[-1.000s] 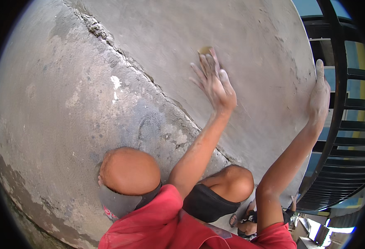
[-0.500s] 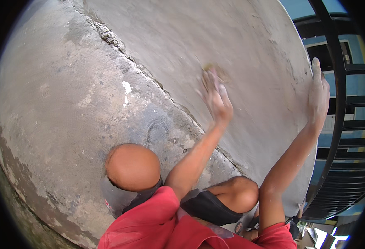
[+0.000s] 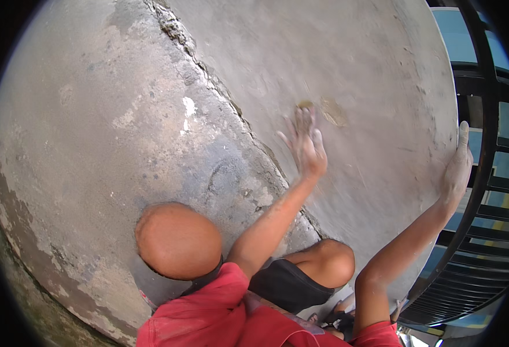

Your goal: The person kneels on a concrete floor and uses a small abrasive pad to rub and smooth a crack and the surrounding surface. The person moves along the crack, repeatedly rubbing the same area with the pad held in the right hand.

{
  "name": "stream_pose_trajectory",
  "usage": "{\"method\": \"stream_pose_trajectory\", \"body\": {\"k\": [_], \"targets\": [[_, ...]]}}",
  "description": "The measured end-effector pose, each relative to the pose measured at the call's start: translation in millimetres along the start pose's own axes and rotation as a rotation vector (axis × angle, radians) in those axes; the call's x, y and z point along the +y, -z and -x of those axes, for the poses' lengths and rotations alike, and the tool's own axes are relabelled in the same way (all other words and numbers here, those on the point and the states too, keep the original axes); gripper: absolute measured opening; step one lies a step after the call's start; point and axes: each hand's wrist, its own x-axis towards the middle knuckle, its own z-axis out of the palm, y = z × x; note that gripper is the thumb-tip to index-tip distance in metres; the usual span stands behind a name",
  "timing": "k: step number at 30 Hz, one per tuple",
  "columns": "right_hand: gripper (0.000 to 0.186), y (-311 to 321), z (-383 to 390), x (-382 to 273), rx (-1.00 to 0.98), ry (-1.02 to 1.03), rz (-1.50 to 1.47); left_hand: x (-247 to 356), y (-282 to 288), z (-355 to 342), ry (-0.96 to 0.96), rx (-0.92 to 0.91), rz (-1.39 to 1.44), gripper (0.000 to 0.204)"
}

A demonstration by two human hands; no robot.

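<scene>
the left hand (image 3: pixel 305 147) lies with fingers (image 3: pixel 308 118) spread and flat on a grey cement slab (image 3: pixel 347 69), the fingertips pressing a small brownish pad, perhaps a sponge or a wad of mortar (image 3: pixel 305 106); it is too blurred to tell which. the pad sits just beyond the fingertips, near the middle of the slab, and a rubbed tan patch (image 3: pixel 334 111) lies just beside it to the right. the right hand (image 3: pixel 457 168) is open too, palm and straight fingers laid along the slab's far right edge, holding nothing, only bracing.

to do this rubbing well, as i judge it, the pad wants even pressure under all the fingertips and not just one, with short overlapping strokes, and the right hand kept firm on the edge so the body stays steady.

the slab is smooth and pale, dusted, and meets a rougher, mottled cement floor (image 3: pixel 92 144) along a ragged cracked seam (image 3: pixel 220 92) that runs from the top down toward the bare knees (image 3: pixel 179 240). a white chip (image 3: pixel 189 107) marks the floor beside the seam. the person crouches in a red shirt (image 3: pixel 208 318) and dark shorts. to the right stands a dark metal railing (image 3: pixel 486 191) with blue and yellow behind it.
</scene>
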Motion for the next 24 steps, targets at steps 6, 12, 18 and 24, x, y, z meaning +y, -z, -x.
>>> {"method": "stream_pose_trajectory", "body": {"k": [6,12,18,24], "targets": [[0.093,5.1,9.6,-20.4,0.067,-0.028,0.090,-17.5,12.3,-88.9,0.114,0.222,0.327,0.070],[0.092,6.9,2.9,0.0,0.049,-0.012,0.027,11.8,19.3,-61.3,0.043,0.061,0.130,0.069],[0.092,6.7,5.3,-14.5,0.083,-0.022,0.064,22.6,25.2,-54.0,-0.006,0.021,0.172,0.070],[0.092,9.1,1.3,-0.8,0.009,0.007,0.041,23.6,47.6,-116.8,0.068,0.155,0.171,0.064]]}}
